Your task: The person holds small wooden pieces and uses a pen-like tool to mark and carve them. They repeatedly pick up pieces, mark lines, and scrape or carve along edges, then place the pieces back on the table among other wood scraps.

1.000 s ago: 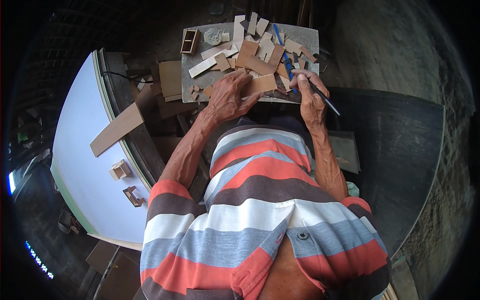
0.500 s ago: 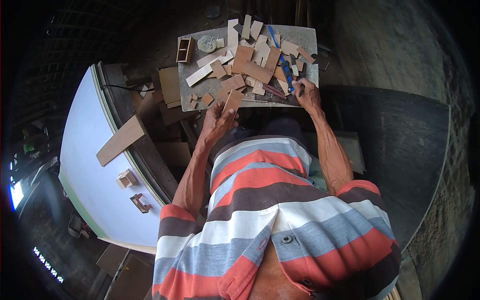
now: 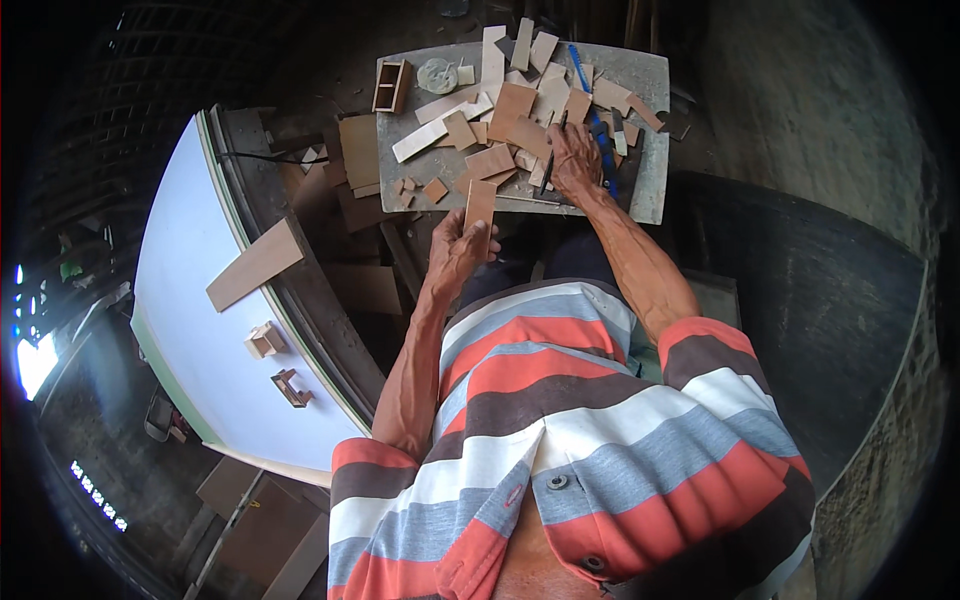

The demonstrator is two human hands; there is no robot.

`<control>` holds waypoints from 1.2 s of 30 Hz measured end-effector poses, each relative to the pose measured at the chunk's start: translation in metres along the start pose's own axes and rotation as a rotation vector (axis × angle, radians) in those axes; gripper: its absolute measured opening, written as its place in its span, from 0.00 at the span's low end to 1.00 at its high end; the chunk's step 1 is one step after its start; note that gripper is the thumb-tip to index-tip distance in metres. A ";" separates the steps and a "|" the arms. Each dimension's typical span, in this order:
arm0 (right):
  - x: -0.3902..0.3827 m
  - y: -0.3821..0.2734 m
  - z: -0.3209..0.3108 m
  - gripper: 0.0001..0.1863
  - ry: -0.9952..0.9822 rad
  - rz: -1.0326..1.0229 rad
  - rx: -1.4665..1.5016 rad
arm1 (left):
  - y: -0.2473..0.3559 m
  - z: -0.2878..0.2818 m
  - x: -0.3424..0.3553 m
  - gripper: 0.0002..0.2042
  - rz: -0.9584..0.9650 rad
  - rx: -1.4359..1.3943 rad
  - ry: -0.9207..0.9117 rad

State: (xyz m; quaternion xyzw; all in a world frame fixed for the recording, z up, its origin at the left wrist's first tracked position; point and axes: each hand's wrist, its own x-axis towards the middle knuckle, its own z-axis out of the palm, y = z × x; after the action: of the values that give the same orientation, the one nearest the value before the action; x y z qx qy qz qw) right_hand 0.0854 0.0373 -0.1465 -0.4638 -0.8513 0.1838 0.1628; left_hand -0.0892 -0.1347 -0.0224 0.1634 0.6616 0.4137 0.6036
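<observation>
Between the fingers and thumb of my left hand (image 3: 458,248) is a small flat rectangular wood piece (image 3: 480,205), held upright near the table's front edge. My right hand (image 3: 575,165) is over the near right part of the wood pile, closed on a slim dark pen-like stick (image 3: 545,180) that slants past its fingers. Just right of that hand lies a long blue tool (image 3: 605,150), its middle partly covered by wood scraps. Cut wood pieces (image 3: 513,102) in light and reddish tones are heaped across the grey table (image 3: 645,190).
A small divided wooden box (image 3: 392,86) and a clear plastic bundle (image 3: 437,75) sit at the table's far left. On my left, a white panel (image 3: 185,260) carries a wooden board (image 3: 256,265) and two small wooden assemblies (image 3: 265,340). A dark panel (image 3: 800,280) stands at right.
My right hand has let go of the blue tool, moved left and taken hold of the dark stick. My left hand still holds the wood piece. The whole view has shifted slightly.
</observation>
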 end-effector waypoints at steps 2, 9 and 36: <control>0.005 -0.004 -0.005 0.21 -0.061 0.071 0.009 | -0.001 -0.001 -0.001 0.15 0.005 -0.027 0.010; 0.000 -0.020 -0.083 0.17 -0.211 0.279 0.820 | 0.005 0.006 0.019 0.18 0.036 -0.070 0.022; -0.054 -0.045 -0.156 0.17 -0.028 0.721 1.766 | 0.067 0.060 0.030 0.20 0.115 -0.015 -0.270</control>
State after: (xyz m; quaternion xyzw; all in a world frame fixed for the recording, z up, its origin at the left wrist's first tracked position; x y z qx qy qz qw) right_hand 0.1499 -0.0058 0.0058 -0.4055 -0.2126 0.8049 0.3775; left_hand -0.0586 -0.0520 0.0121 0.2507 0.5608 0.4268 0.6637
